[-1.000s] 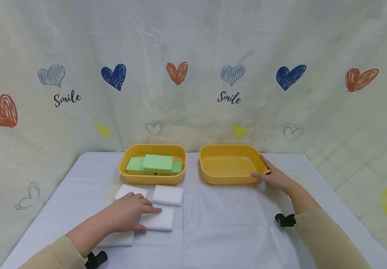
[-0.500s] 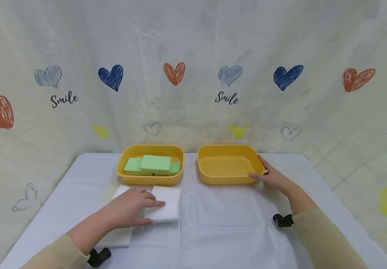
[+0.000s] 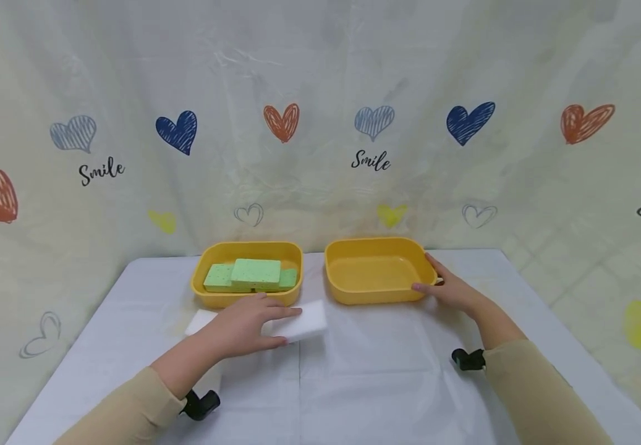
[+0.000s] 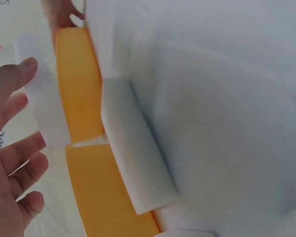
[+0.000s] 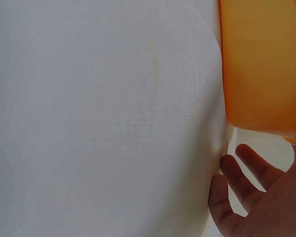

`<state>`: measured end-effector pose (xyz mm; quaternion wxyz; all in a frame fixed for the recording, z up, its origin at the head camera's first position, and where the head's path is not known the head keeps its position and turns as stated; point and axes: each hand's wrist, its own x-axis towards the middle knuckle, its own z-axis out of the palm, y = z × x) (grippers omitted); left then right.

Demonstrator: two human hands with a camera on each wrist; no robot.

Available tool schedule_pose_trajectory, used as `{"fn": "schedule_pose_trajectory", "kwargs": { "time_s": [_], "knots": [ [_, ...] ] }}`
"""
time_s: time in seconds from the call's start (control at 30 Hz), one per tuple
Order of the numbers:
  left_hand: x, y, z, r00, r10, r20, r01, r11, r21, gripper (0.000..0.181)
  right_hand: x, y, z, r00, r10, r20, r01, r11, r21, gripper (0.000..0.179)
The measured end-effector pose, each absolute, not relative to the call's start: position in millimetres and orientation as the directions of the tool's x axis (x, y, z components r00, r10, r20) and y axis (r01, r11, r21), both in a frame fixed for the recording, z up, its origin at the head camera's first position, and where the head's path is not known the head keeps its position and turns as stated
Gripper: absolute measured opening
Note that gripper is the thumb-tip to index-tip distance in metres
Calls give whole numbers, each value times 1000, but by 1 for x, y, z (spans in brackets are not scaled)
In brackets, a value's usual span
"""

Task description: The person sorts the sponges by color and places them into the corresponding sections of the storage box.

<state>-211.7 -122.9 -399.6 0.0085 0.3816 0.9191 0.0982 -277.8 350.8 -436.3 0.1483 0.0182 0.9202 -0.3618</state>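
In the head view, my left hand (image 3: 248, 330) pinches a white sponge block (image 3: 308, 321) between thumb and fingers, in front of the two yellow containers. The left wrist view shows this held block (image 4: 47, 106) raised off the cloth, and a second white block (image 4: 135, 148) lying on the cloth. My right hand (image 3: 454, 290) grips the right end of the right yellow container (image 3: 376, 295), thumb at the front and fingers at the back. That container has nothing in it. Several green sponges (image 3: 256, 272) lie in the left yellow container (image 3: 209, 300), one on top of the others.
More white blocks (image 3: 200, 321) lie on the white cloth (image 3: 376, 383) at the left, partly hidden behind my left hand and wrist. A pale curtain (image 3: 320, 185) printed with hearts hangs right behind the containers.
My left hand has taken hold of a white sponge block, lifted it and carried it right and away from me. The right hand stays on the right container.
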Motion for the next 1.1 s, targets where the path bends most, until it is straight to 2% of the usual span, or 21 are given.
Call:
{"fn": "schedule_pose_trajectory", "kwargs": {
  "time_s": [0.27,0.5,0.7,0.87,1.1],
  "knots": [
    [-232,-95,-384,-762,644,70,633,717,293,58,-278,350,-436,-955,-72,-287,145,732,-666,113],
    [-256,-68,-373,-783,613,107,607,714,349,61,-276,349,-433,-950,-82,-301,151,722,-675,112],
    [-276,-43,-369,-811,579,85,555,717,421,59,-277,349,-430,-950,-78,-301,158,714,-682,113],
    [-294,-20,-373,-833,551,45,518,751,409,58,-278,348,-431,-951,-76,-299,158,714,-682,115],
    [-317,7,-379,-825,566,11,536,775,335,59,-278,349,-434,-953,-64,-295,161,718,-677,113]
  ]
}}
